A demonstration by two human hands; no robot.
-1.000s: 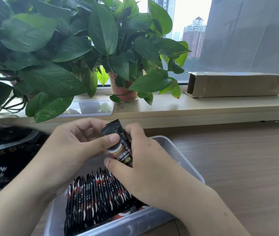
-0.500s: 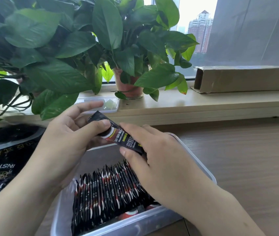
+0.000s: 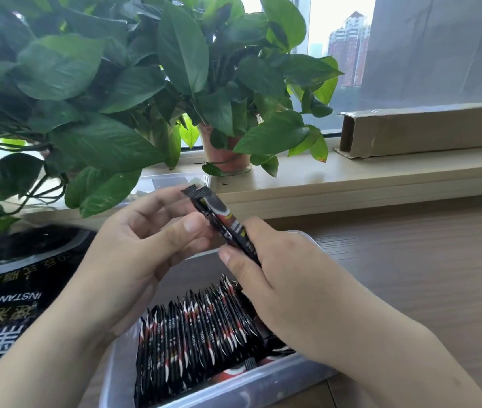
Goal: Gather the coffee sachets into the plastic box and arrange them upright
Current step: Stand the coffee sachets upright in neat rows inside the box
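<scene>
Sachets, black with red and white print and seemingly two laid together, are held aslant above the far end of the plastic box. Their upper part is pinched by the left hand, with the thumb pressed on the near face and the fingers behind. Their lower end is gripped between the thumb and curled fingers of the right hand. Both grips are narrow and closed on the sachets.

Inside the box, a row of sachets is stood on edge, tightly packed along the near part. A few more are seen lying flat at its near right corner.

The box is set on a wooden table. Left of the box a large black bag with printed lettering is laid. Beyond the box, on the window ledge, a potted plant and a clear lid are placed, and a long cardboard carton is laid beyond and to its right.
</scene>
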